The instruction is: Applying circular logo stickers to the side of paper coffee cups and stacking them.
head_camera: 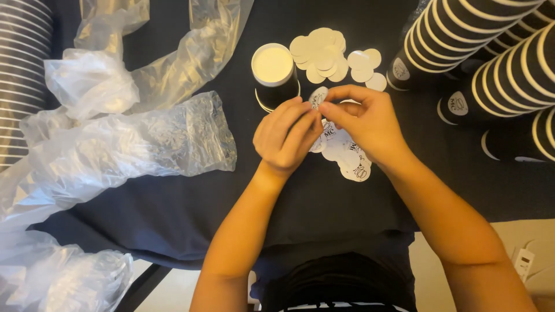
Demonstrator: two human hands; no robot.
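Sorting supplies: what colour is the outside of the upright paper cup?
Black outside, white inside: the upright paper cup, best seen in the head view.

Two bare forearms reach up from the lower edge of the frame and converge at centre, wrists nearly level. The left hand (pixel 286 136) is loosely curled, back of the hand upward, its fingers bent inward with the fingertips meeting those of the other hand. The right hand (pixel 364 124) arches over from the right side, wrist slightly bent, thumb and forefinger drawn together in a fine pinch. Both hands touch at the fingertips, elbows spread wide apart.
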